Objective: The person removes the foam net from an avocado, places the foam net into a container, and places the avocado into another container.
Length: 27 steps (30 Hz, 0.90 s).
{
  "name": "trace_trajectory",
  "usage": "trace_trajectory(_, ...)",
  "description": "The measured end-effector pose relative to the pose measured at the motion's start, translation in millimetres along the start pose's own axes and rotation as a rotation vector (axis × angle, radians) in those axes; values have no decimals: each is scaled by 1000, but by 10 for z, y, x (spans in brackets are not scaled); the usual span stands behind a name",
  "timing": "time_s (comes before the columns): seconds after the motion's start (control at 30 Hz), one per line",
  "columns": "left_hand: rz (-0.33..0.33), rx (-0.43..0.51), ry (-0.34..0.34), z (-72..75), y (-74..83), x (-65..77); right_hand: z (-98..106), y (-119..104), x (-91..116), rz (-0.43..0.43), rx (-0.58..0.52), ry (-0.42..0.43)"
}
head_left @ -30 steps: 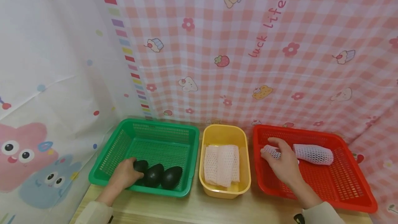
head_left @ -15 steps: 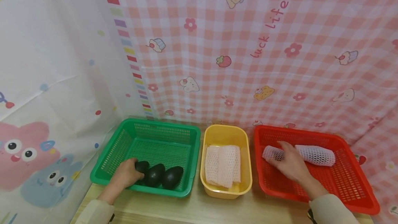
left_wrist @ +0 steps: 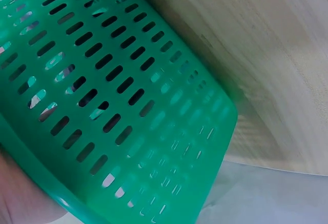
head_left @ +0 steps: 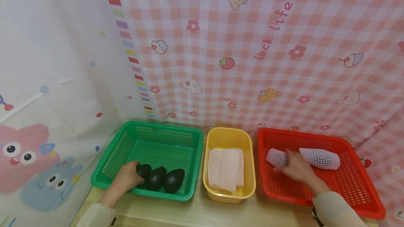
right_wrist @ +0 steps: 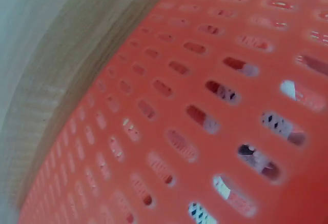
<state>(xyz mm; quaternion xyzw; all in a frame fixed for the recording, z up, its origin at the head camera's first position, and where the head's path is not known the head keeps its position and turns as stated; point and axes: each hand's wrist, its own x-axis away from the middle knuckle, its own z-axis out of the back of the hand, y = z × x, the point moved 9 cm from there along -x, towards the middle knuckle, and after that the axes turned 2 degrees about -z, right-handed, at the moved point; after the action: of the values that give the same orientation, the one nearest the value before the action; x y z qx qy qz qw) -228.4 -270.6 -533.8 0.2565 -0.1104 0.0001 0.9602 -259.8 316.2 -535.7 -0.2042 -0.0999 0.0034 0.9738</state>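
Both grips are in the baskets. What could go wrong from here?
Lifting the leftmost dark fruit with the left grip could roll the middle dark fruit, close beside it.

The right grip partly hides the left netted bundle and sits near the right netted bundle, so it might bump that one aside.

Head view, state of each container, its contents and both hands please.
Green rectangular plastic basket: upright, uncovered
Three dark oval fruits: in a row
Yellow oblong plastic tub: upright, uncovered
Pale mesh sleeves: lying flat
Red rectangular plastic basket: upright, uncovered
White mesh tubes: lying down
Left hand: gripping leftmost fruit
Right hand: at left tube, grip unclear
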Motion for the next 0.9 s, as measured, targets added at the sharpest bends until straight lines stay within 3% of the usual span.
trace_trajectory(0.27, -11, -4, 5, 18, 15, 14, -44, 110, -33, -3, -50, -33)
trace_trajectory(0.5, -14, -3, 27, 40, 9, 30, -85, 193, -9, -86, -105, -105)
trace_trajectory(0.9, -8, 33, 82, 164, 16, 72, 50, 208, 20, -169, -79, -61)
